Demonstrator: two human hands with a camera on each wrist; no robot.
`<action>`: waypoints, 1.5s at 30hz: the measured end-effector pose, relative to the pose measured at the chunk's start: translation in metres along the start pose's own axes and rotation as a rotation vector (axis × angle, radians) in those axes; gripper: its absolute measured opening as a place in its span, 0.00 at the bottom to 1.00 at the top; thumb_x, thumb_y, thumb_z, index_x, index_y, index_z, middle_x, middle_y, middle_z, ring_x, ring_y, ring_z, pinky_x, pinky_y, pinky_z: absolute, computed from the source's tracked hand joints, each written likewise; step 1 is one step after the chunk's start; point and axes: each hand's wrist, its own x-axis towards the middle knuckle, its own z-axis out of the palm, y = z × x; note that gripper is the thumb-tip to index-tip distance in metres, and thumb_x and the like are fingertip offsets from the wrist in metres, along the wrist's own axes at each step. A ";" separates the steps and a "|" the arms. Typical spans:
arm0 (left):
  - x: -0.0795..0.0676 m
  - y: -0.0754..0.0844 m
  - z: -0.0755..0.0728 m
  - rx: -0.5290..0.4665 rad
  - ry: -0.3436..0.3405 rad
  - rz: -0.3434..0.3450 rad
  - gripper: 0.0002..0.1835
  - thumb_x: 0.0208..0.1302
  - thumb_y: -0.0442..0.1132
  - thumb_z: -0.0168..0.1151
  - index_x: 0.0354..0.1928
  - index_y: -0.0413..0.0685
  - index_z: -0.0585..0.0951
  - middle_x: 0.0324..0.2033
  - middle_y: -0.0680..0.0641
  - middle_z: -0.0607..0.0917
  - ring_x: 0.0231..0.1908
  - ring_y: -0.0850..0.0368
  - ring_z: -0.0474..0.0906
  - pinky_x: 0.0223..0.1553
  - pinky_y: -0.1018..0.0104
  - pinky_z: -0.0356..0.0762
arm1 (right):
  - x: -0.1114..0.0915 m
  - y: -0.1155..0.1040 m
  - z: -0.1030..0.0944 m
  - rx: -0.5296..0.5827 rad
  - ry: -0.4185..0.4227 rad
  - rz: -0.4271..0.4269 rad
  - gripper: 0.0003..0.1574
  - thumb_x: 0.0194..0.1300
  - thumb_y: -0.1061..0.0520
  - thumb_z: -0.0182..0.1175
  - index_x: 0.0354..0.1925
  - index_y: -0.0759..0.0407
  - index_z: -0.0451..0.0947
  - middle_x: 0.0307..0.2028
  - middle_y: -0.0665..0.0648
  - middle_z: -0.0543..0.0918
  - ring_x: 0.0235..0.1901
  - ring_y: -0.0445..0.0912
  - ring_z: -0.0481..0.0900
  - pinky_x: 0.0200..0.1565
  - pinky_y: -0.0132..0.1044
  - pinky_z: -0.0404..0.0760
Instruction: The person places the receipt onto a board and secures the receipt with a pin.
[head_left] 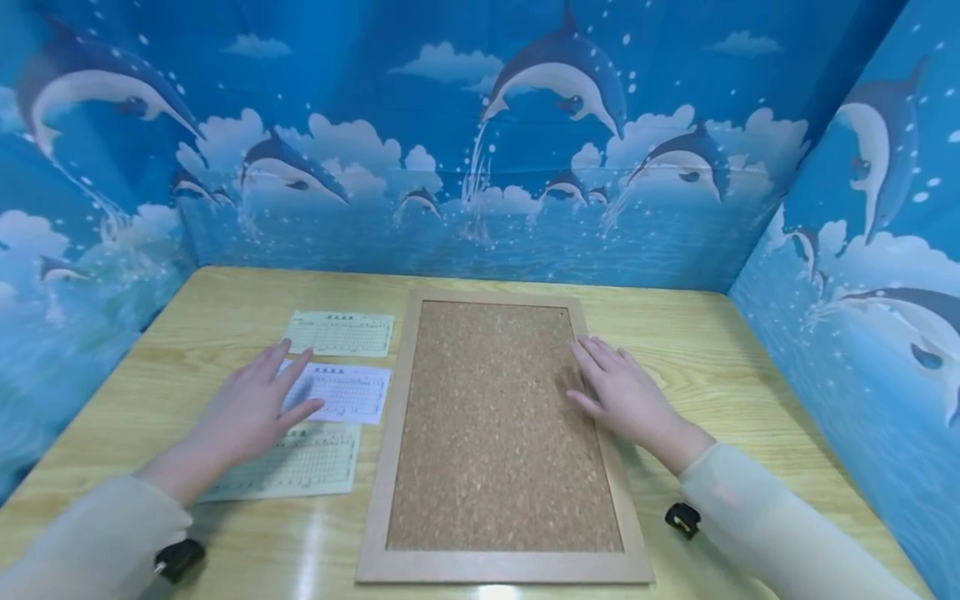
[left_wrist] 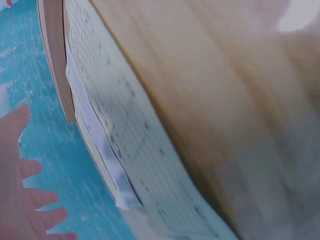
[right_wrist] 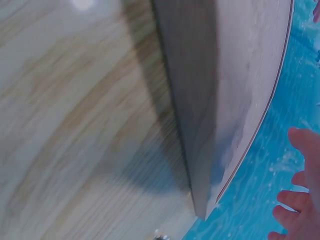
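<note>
A framed cork board (head_left: 504, 433) lies on the table with its long sides running away from me. Over its right frame edge is my right hand (head_left: 626, 396), fingers extended and holding nothing. To the board's left, three printed forms lie in a column: a pale green form (head_left: 341, 333) farthest away, a white-lilac form (head_left: 352, 393) in the middle and a larger green form (head_left: 318, 467) nearest. My left hand (head_left: 243, 408), fingers spread and with nothing in it, overlaps the left parts of the forms. In the left wrist view the forms (left_wrist: 117, 95) lie flat beside the board's frame (left_wrist: 56, 60).
The light wood-grain table (head_left: 675, 333) meets a blue dolphin-printed curtain (head_left: 480, 217) at the back, with more curtain on both sides. A black wrist device (head_left: 180, 558) sits under the left sleeve, another black device (head_left: 682, 519) under the right sleeve.
</note>
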 end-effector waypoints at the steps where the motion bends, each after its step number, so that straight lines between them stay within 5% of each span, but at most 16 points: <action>1: -0.002 -0.001 -0.001 -0.002 0.005 0.000 0.40 0.65 0.60 0.51 0.68 0.37 0.60 0.65 0.26 0.54 0.61 0.27 0.54 0.57 0.34 0.54 | 0.001 -0.002 0.000 0.009 0.007 -0.011 0.44 0.63 0.45 0.59 0.67 0.69 0.58 0.64 0.69 0.63 0.64 0.62 0.60 0.61 0.58 0.58; 12: -0.013 -0.015 -0.005 -0.026 0.072 -0.018 0.36 0.64 0.53 0.57 0.63 0.32 0.65 0.60 0.26 0.64 0.56 0.27 0.63 0.52 0.34 0.62 | 0.016 -0.032 0.003 0.106 0.058 -0.080 0.37 0.64 0.48 0.60 0.63 0.67 0.65 0.57 0.65 0.73 0.57 0.57 0.69 0.58 0.49 0.66; 19: -0.018 -0.028 -0.003 -0.063 0.099 -0.025 0.33 0.63 0.51 0.59 0.61 0.32 0.68 0.55 0.26 0.71 0.53 0.27 0.66 0.49 0.34 0.63 | 0.026 -0.053 0.003 0.139 0.002 -0.082 0.31 0.65 0.47 0.58 0.61 0.62 0.69 0.53 0.61 0.76 0.53 0.54 0.74 0.52 0.48 0.73; 29: -0.031 -0.042 -0.004 -0.120 -0.050 -0.139 0.35 0.66 0.57 0.52 0.59 0.31 0.69 0.55 0.26 0.70 0.52 0.26 0.66 0.47 0.33 0.64 | 0.040 -0.082 0.003 0.161 -0.046 -0.176 0.27 0.66 0.48 0.57 0.58 0.60 0.73 0.51 0.57 0.77 0.51 0.49 0.75 0.51 0.42 0.74; 32: -0.034 -0.047 -0.004 -0.127 -0.076 -0.147 0.36 0.66 0.58 0.52 0.60 0.31 0.69 0.55 0.26 0.70 0.45 0.30 0.73 0.43 0.33 0.67 | 0.044 -0.091 0.004 0.161 -0.066 -0.208 0.27 0.66 0.47 0.56 0.58 0.60 0.73 0.50 0.55 0.78 0.50 0.47 0.75 0.50 0.41 0.75; 35: -0.036 -0.051 -0.001 -0.121 -0.077 -0.142 0.36 0.65 0.58 0.53 0.59 0.30 0.69 0.54 0.25 0.71 0.39 0.34 0.77 0.40 0.35 0.70 | 0.048 -0.100 0.004 0.163 -0.099 -0.226 0.26 0.67 0.47 0.56 0.58 0.59 0.73 0.49 0.54 0.78 0.49 0.46 0.75 0.49 0.40 0.75; 40: -0.039 -0.062 0.005 -0.158 -0.069 -0.111 0.35 0.61 0.53 0.61 0.55 0.26 0.71 0.51 0.24 0.72 0.49 0.26 0.69 0.47 0.34 0.65 | 0.055 -0.117 0.006 0.196 -0.168 -0.245 0.27 0.67 0.45 0.54 0.59 0.57 0.72 0.49 0.53 0.78 0.49 0.45 0.75 0.50 0.38 0.75; 45: -0.039 -0.072 0.007 -0.230 -0.089 -0.082 0.35 0.54 0.47 0.68 0.52 0.21 0.72 0.48 0.23 0.74 0.48 0.25 0.68 0.48 0.35 0.64 | 0.063 -0.135 0.005 0.276 -0.191 -0.263 0.28 0.66 0.44 0.55 0.59 0.56 0.72 0.46 0.50 0.79 0.43 0.40 0.76 0.47 0.33 0.75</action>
